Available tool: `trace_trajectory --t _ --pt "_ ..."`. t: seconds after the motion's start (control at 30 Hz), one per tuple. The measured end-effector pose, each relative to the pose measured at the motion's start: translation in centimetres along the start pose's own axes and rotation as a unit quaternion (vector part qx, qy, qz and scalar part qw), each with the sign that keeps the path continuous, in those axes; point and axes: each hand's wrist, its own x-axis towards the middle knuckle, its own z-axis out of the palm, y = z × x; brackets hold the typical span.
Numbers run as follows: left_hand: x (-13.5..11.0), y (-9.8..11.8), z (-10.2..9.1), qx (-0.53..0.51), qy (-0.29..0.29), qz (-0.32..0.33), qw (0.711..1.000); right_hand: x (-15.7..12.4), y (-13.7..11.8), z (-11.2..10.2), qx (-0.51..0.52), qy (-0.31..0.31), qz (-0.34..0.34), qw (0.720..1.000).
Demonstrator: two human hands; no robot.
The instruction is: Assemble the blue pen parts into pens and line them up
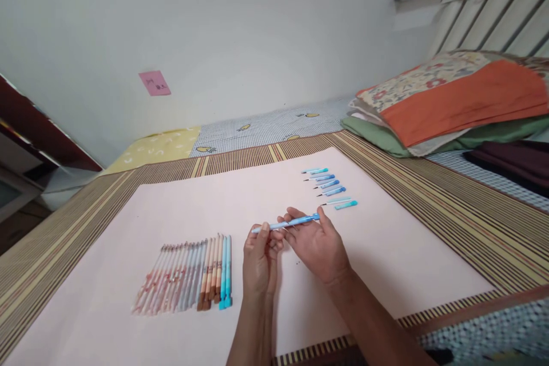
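A blue pen [286, 223] lies nearly level between my two hands above the pale sheet. My left hand [258, 260] is closed, pinching its pale end between thumb and fingers. My right hand [319, 243], palm up, has its thumb at the darker blue end and its fingers under the barrel. Beyond my right hand lie several pen parts: blue caps [334, 191] and thin pieces with dark tips [328, 202]. Left of my hands is a row of pens, with pinkish clear ones [165, 277], brown-ended ones [210, 269] and turquoise ones [227, 269].
Under everything is a large pale pink sheet [193, 206] on a striped mat [429, 211]. Folded cloths and an orange floral pillow [463, 103] are piled at the right. Behind stands a white wall [257, 28] with a pink note [155, 83].
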Motion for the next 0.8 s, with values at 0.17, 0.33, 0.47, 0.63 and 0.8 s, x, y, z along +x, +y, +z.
trace_trajectory --t 0.17,0.33,0.47,0.63,0.8 --pt "-0.2 0.0 0.1 -0.005 -0.001 -0.007 1.0 -0.1 0.1 0.6 -0.032 -0.014 -0.001 0.999" --pt "-0.1 0.1 -0.2 0.004 -0.019 0.009 1.0 -0.2 0.1 0.7 -0.044 0.021 -0.008 0.999" --pt "0.0 0.0 -0.4 0.009 -0.024 0.018 1.0 -0.1 0.2 0.5 -0.04 0.028 -0.007 0.999" --pt "-0.1 -0.3 -0.4 0.02 0.011 0.019 1.0 0.3 0.7 0.4 -0.095 0.058 -0.059 0.992" --pt "-0.2 -0.5 -0.1 0.019 0.01 0.014 1.0 0.3 1.2 0.0 -0.223 0.113 -0.092 0.964"
